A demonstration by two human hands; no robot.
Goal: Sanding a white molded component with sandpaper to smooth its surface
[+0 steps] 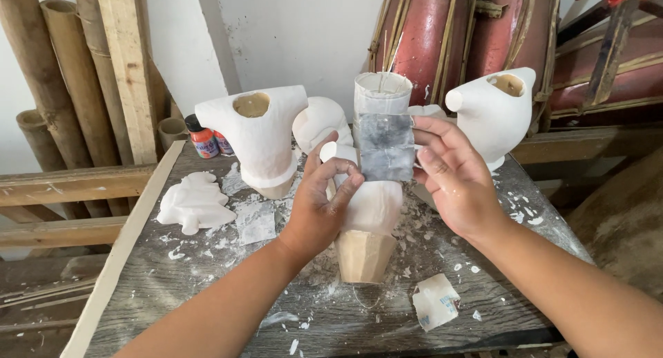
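The grey, weathered wooden table [207, 275] fills the lower half of the frame, strewn with white chips and dust. Behind it, at upper right, lean red drums laced with pale cane strips [442, 33]; at upper left stand thick bamboo poles [41, 68].

On the table, two white plaster torso-shaped casts sit at left of centre [262, 140] and right [494, 112], with a flat white plaster animal shape [193, 202] at the left.

At centre, the white plaster figure on a tan faceted base [366, 227] stands upright. The left hand [321, 206] curls its fingers round the figure's upper part, gripping it. The right hand [452, 175] pinches a grey, worn rectangle of sandpaper [387, 147] by its edge, held flat in front of the figure's top.

To sand well, I judge the left grip should stay firm and low while the paper wraps the curve with light, even strokes.

Smallest: a crumpled white paper scrap [435, 301] at lower centre, and small red-capped paint bottles [204, 142] behind.
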